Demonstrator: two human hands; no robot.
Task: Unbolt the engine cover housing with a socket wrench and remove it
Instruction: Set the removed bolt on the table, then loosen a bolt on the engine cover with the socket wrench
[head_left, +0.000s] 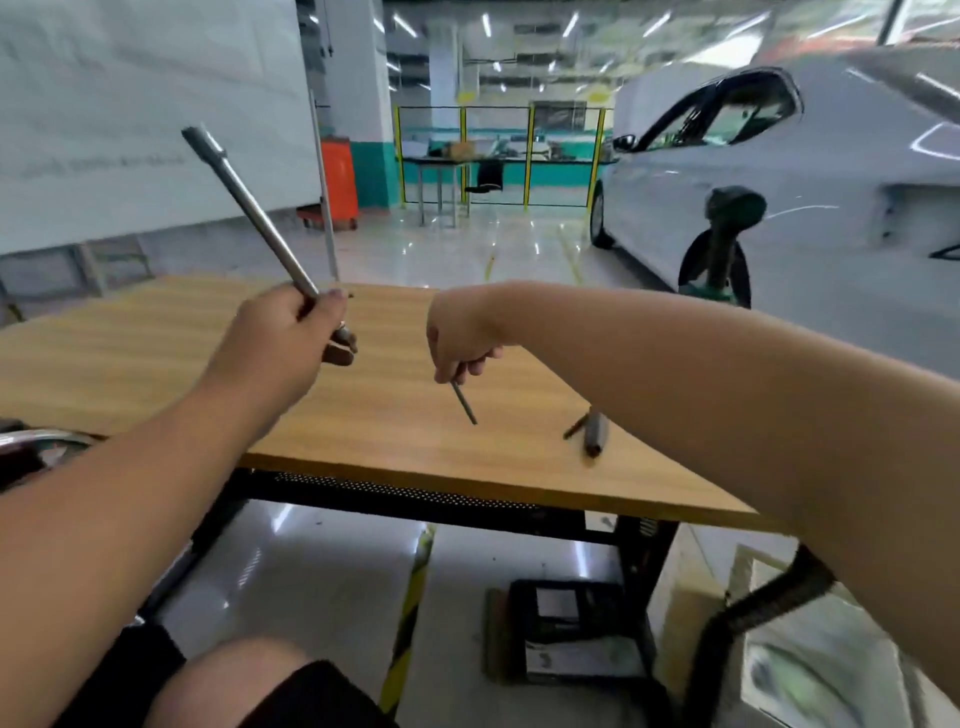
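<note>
The left hand (283, 332) is raised above the far half of the wooden table (156, 353), its fingers curled tightly round the lower end of a socket wrench (249, 208). The wrench's long metal shaft slants up and to the left, and its thicker tip is the highest point of the tool. A darker part of the wrench, blurred, protrudes below the hand on its right side. The right hand (460, 338) hangs above the middle of the table with the wrist bent downward; its fingers pinch the upper end of a thin dark bolt (464, 402), which points down and slightly right, its lower tip close to the table surface; whether it touches cannot be told. Near the table's right edge lie a short dark cylindrical socket (594, 439) and, just beside it on the left, a second thin bolt (575, 427); both are blurred. The engine cover housing cannot be identified in the view. A curved metal part (36, 441) shows at the table's left edge, partly hidden by the left forearm. On the floor under the table rests a dark case (571, 634). A white car (831, 171) stands beyond the table's far right corner.
</note>
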